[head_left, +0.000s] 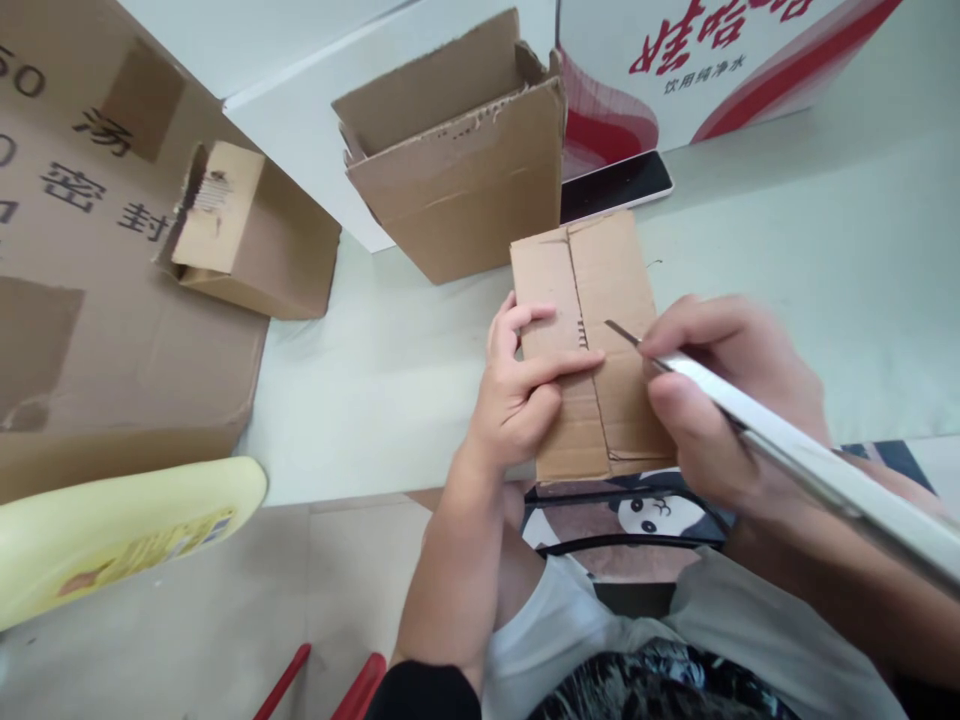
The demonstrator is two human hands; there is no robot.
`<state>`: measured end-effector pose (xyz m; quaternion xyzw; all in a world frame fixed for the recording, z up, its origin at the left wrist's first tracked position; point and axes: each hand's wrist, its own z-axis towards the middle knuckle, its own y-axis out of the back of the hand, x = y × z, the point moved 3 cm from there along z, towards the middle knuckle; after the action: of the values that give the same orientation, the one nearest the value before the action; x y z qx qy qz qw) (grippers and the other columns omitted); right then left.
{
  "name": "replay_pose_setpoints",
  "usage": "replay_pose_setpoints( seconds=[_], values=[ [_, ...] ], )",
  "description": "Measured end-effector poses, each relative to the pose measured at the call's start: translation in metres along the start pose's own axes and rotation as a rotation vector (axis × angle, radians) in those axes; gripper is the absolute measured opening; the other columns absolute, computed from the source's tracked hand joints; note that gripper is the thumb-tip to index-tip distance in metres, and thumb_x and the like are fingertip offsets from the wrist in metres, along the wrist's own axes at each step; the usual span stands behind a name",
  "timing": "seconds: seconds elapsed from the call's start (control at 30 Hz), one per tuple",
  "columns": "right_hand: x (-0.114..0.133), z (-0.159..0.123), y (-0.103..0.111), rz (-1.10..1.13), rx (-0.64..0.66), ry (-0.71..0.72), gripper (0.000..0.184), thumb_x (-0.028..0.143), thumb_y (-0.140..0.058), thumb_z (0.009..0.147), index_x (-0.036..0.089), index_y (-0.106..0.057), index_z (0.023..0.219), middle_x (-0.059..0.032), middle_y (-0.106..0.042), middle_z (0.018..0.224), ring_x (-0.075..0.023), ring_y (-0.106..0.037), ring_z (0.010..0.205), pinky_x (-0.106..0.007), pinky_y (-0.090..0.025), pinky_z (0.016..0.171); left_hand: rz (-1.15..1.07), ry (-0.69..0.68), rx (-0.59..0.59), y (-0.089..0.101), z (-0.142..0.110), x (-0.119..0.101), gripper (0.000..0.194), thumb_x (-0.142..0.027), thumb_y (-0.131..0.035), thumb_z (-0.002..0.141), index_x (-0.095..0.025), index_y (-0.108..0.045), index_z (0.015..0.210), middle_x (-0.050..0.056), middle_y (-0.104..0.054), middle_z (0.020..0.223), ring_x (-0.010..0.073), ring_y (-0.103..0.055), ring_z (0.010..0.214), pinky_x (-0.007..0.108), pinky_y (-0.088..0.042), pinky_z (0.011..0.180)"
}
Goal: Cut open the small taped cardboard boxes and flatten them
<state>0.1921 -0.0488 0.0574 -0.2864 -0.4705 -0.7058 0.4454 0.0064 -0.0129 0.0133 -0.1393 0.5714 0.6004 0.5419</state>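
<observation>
A small brown cardboard box [630, 400] stands at the table's front edge, its two top flaps meeting along a seam. My left hand [525, 390] grips the box from its left side, with fingers lying across the top flap beside the seam. In my right hand [720, 390] is a white utility knife [795, 450], held between thumb and fingers. Its thin blade points left, over the right flap and near the seam; whether the tip touches the cardboard I cannot tell. Part of the box's right edge is hidden behind my right hand.
Behind the box stand an open cardboard box [480, 190] and a phone [622, 185], against a white-and-red carton [697, 80]. To the left are another small box [285, 240], a large printed carton [150, 330] and a pale yellow bottle [135, 530]. The pale green tabletop [360, 400] ends near my forearms.
</observation>
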Motion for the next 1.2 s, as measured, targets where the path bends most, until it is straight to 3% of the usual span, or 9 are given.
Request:
replay_pose_setpoints(
  seconds=[0.1,0.27,0.47,0.57,0.67,0.83,1.0,1.2],
  values=[
    [0.009,0.008,-0.003,-0.069,0.024,0.099,0.007,0.024,-0.062,0.092,0.029,-0.057,0.094,0.0013,-0.068,0.078,-0.0164,-0.066,0.067,-0.03,-0.052,0.06,-0.023,0.023,-0.005,-0.002,0.0,0.002,0.042,-0.042,-0.042,0.101,-0.035,-0.08,0.117,0.006,-0.045,0.149,0.0343,-0.039,0.149,0.058,-0.03,0.131],
    [0.012,0.01,-0.007,-0.108,0.045,0.128,0.012,0.018,-0.06,0.087,0.027,-0.059,0.095,-0.0003,-0.073,0.082,-0.0183,-0.072,0.075,-0.031,-0.057,0.066,-0.085,0.027,-0.034,-0.003,0.0,0.003,0.043,-0.05,-0.042,0.102,-0.034,-0.079,0.116,0.006,-0.047,0.148,0.0339,-0.039,0.149,0.058,-0.025,0.134],
    [0.006,0.003,-0.002,-0.119,-0.1,0.128,0.018,0.019,-0.055,0.081,0.027,-0.062,0.095,0.0009,-0.069,0.075,-0.0158,-0.062,0.06,-0.031,-0.053,0.058,-0.066,0.013,-0.029,-0.002,0.001,0.001,0.037,-0.041,-0.047,0.099,-0.035,-0.08,0.113,0.005,-0.049,0.146,0.034,-0.041,0.146,0.06,-0.027,0.133],
    [-0.001,0.005,0.003,-0.146,-0.163,0.007,0.017,0.021,-0.059,0.08,0.028,-0.065,0.095,0.0019,-0.071,0.076,-0.0168,-0.064,0.061,-0.032,-0.05,0.058,-0.046,-0.005,-0.027,-0.002,0.002,0.0,0.037,-0.035,-0.047,0.098,-0.035,-0.081,0.114,0.006,-0.049,0.144,0.0341,-0.041,0.146,0.06,-0.028,0.131],
    [-0.004,0.006,0.003,-0.153,-0.131,-0.111,0.01,0.023,-0.064,0.081,0.027,-0.063,0.09,0.0021,-0.069,0.071,-0.0168,-0.061,0.058,-0.033,-0.048,0.056,-0.019,0.01,-0.02,-0.002,0.002,0.0,0.04,-0.037,-0.045,0.098,-0.034,-0.08,0.116,0.007,-0.049,0.145,0.0343,-0.04,0.147,0.06,-0.029,0.13],
    [-0.003,0.005,-0.002,-0.251,-0.112,0.0,0.004,0.029,-0.065,0.084,0.027,-0.062,0.086,0.0033,-0.063,0.06,-0.0138,-0.052,0.048,-0.029,-0.037,0.048,-0.074,0.03,-0.038,-0.006,0.001,0.001,0.038,-0.047,-0.043,0.1,-0.033,-0.076,0.113,0.005,-0.049,0.147,0.0325,-0.039,0.148,0.058,-0.026,0.131],
    [-0.008,0.004,-0.005,-0.344,-0.132,0.036,0.004,0.03,-0.063,0.083,0.027,-0.064,0.087,0.0029,-0.065,0.061,-0.0139,-0.052,0.048,-0.03,-0.039,0.051,-0.231,0.073,-0.171,-0.012,0.001,-0.002,0.03,-0.052,-0.052,0.096,-0.031,-0.057,0.116,0.008,-0.057,0.141,0.0338,-0.042,0.146,0.058,-0.028,0.128],
    [-0.004,0.007,-0.003,-0.324,-0.116,0.028,0.003,0.024,-0.064,0.083,0.026,-0.062,0.081,0.0017,-0.065,0.061,-0.014,-0.052,0.048,-0.03,-0.036,0.05,-0.223,0.054,-0.153,-0.012,0.003,-0.004,0.028,-0.047,-0.05,0.096,-0.032,-0.054,0.119,0.008,-0.056,0.141,0.032,-0.042,0.145,0.054,-0.029,0.128]
  ],
)
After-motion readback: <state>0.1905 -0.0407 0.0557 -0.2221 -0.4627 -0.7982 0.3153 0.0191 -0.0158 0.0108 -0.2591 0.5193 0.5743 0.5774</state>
